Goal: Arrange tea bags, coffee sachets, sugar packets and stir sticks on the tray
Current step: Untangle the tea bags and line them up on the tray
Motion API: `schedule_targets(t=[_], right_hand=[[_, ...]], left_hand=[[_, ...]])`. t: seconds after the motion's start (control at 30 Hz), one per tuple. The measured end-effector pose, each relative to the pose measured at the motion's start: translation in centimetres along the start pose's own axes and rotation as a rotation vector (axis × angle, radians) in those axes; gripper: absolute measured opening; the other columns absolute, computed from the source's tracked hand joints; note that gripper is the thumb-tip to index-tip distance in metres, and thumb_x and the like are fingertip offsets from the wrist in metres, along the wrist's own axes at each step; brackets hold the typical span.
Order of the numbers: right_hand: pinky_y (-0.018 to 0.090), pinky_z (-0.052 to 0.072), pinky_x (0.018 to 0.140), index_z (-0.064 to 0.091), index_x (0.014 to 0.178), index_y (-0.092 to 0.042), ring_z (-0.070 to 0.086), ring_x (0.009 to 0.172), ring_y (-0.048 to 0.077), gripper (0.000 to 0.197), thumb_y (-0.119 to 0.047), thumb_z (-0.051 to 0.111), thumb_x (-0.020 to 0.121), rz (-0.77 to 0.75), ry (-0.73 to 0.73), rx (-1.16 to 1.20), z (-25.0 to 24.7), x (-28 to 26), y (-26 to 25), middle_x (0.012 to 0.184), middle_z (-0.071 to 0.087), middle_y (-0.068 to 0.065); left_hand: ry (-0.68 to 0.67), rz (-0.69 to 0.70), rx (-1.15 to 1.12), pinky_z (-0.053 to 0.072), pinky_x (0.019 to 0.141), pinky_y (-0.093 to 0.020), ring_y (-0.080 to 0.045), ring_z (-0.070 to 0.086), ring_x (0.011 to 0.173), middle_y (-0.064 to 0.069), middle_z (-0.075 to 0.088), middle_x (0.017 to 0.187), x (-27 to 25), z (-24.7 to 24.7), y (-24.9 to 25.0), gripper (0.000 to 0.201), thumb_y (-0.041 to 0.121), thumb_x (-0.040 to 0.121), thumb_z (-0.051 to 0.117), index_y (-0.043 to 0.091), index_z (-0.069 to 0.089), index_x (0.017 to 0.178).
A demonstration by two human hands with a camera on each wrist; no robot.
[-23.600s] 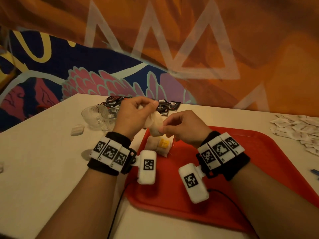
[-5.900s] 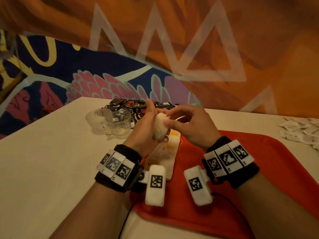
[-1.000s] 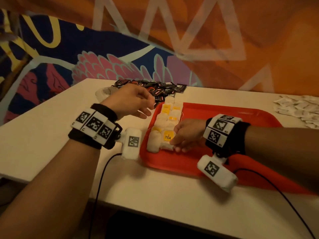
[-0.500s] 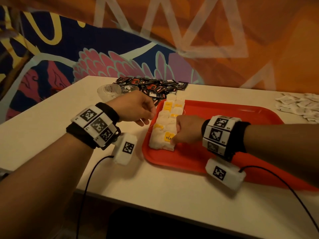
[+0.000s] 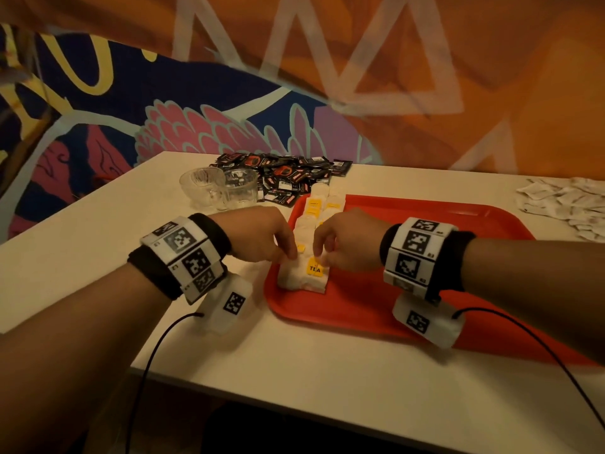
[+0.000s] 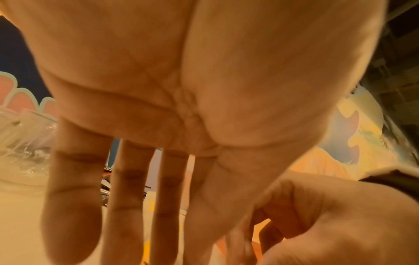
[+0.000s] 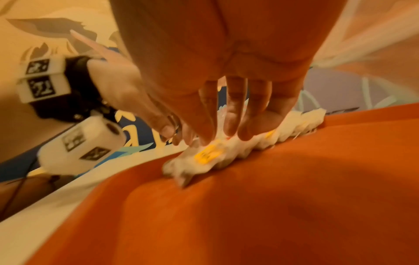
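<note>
A red tray (image 5: 425, 290) lies on the white table. Along its left edge runs a row of white tea bags (image 5: 322, 211) with yellow tags. The nearest tea bags (image 5: 302, 278) carry a yellow "TEA" tag. My left hand (image 5: 289, 253) touches them from the left, its fingers (image 6: 136, 224) straight. My right hand (image 5: 319, 253) touches them from the right, and its fingertips (image 7: 244, 132) press on the tea bags (image 7: 211, 157). Black coffee sachets (image 5: 288, 175) are heaped behind the tray. White sugar packets (image 5: 569, 204) lie at the far right. No stir sticks are in view.
Two glass cups (image 5: 222, 188) stand left of the sachet heap. The tray floor (image 7: 294, 206) right of the tea bags is bare. Cables run from both wrist cameras over the table's front edge (image 5: 294, 398). A painted wall backs the table.
My left hand has come right from the tray's edge onto the nearest tea bags. My right hand has stayed on those bags, shifting slightly.
</note>
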State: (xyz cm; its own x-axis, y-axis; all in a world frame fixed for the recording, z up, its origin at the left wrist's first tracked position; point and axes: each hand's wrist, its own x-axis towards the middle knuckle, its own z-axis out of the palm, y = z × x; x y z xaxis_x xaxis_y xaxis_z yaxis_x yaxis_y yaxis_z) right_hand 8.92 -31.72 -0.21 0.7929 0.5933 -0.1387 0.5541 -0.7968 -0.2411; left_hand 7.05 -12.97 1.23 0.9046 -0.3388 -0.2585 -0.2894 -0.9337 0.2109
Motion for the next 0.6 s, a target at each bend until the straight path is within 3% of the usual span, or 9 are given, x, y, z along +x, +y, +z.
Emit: schedule_targets(t=[0.13, 0.2, 0.27, 0.37, 0.47, 0.6], right_hand=[[0.025, 0.043, 0.082, 0.065, 0.121, -0.030, 0.055, 0.111, 0.014, 0.031, -0.031, 0.067, 0.090, 0.010, -0.012, -0.110, -1.1, 0.8, 1.0, 0.121, 0.061, -0.005], [0.027, 0.047, 0.088, 0.063, 0.125, -0.031, 0.056, 0.113, 0.016, 0.034, -0.033, 0.066, 0.090, 0.014, -0.086, -0.157, -0.8, 1.2, 1.1, 0.123, 0.061, -0.005], [0.030, 0.049, 0.092, 0.064, 0.123, -0.031, 0.056, 0.112, 0.016, 0.034, -0.034, 0.067, 0.090, 0.018, -0.122, -0.156, -0.5, 1.5, 1.2, 0.122, 0.062, -0.004], [0.031, 0.049, 0.093, 0.064, 0.123, -0.030, 0.056, 0.112, 0.016, 0.034, -0.036, 0.067, 0.089, 0.026, -0.093, -0.120, -0.9, 1.6, 1.7, 0.122, 0.062, -0.005], [0.031, 0.048, 0.093, 0.063, 0.122, -0.030, 0.056, 0.111, 0.016, 0.035, -0.040, 0.067, 0.088, 0.064, -0.038, -0.053, -2.1, 1.7, 2.8, 0.123, 0.062, -0.006], [0.030, 0.047, 0.095, 0.060, 0.126, -0.028, 0.056, 0.113, 0.017, 0.046, -0.043, 0.071, 0.084, 0.159, -0.023, -0.051, -3.5, 1.9, 5.0, 0.127, 0.061, -0.003]], left_hand=[[-0.009, 0.020, 0.030, 0.037, 0.071, -0.006, 0.002, 0.055, 0.089, 0.015, 0.064, 0.119, 0.5, -0.5, -0.3, 0.027, 0.024, 0.096, 0.062, 0.033, 0.070, 0.120], [-0.064, 0.004, 0.053, 0.038, 0.073, -0.010, -0.001, 0.055, 0.095, 0.016, 0.064, 0.122, 0.9, -0.3, -0.3, 0.027, 0.026, 0.096, 0.061, 0.034, 0.070, 0.120], [-0.078, -0.003, 0.068, 0.034, 0.069, -0.004, 0.001, 0.053, 0.090, 0.018, 0.063, 0.119, 1.1, -0.1, -0.3, 0.027, 0.027, 0.097, 0.061, 0.034, 0.069, 0.122], [0.013, 0.005, 0.025, 0.034, 0.066, -0.002, 0.005, 0.052, 0.082, 0.020, 0.063, 0.109, 1.3, -0.2, -0.6, 0.026, 0.024, 0.097, 0.061, 0.032, 0.069, 0.121], [0.106, -0.024, -0.063, 0.036, 0.066, -0.007, 0.007, 0.055, 0.086, 0.028, 0.059, 0.095, 1.4, -1.0, -1.1, 0.021, 0.023, 0.097, 0.062, 0.031, 0.071, 0.114], [0.152, -0.059, -0.138, 0.049, 0.065, -0.018, -0.003, 0.062, 0.089, 0.014, 0.066, 0.112, 2.1, -2.0, -1.8, 0.018, 0.023, 0.097, 0.061, 0.028, 0.071, 0.111]])
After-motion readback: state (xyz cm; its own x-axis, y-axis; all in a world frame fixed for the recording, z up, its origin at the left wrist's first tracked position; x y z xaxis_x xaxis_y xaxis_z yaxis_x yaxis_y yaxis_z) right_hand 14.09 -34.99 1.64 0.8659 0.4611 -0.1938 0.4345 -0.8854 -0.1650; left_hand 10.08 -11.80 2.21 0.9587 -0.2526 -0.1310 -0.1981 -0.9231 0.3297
